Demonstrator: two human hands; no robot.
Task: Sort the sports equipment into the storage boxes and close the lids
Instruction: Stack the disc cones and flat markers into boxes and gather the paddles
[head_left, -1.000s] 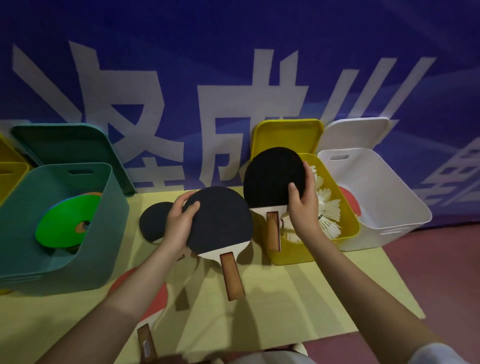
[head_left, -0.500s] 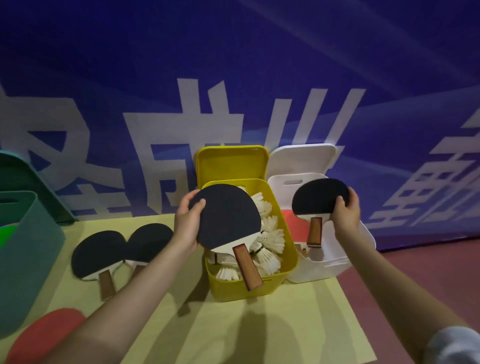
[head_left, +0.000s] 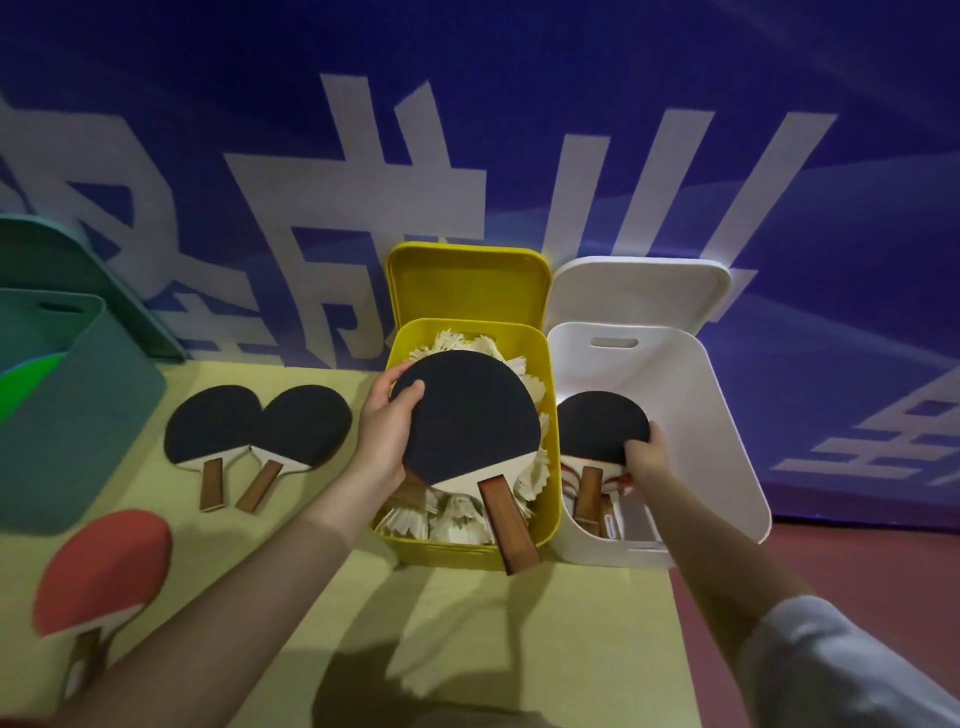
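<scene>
Against the blue banner (head_left: 519, 130), your left hand (head_left: 382, 441) grips a black paddle (head_left: 467, 418) over the shuttlecock-filled yellow box (head_left: 549, 395), while your right hand (head_left: 644, 457) pinches another black paddle (head_left: 600, 426) inside the white box (head_left: 701, 415).

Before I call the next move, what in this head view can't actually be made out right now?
- White box contents: the right hand and its black paddle cover the paddles beneath; their number is unclear.
- Shuttlecocks in the yellow box: mostly hidden by the left hand and its paddle.
- Teal box: cut off by the left edge.
- Red paddle: handle blurred.
</scene>
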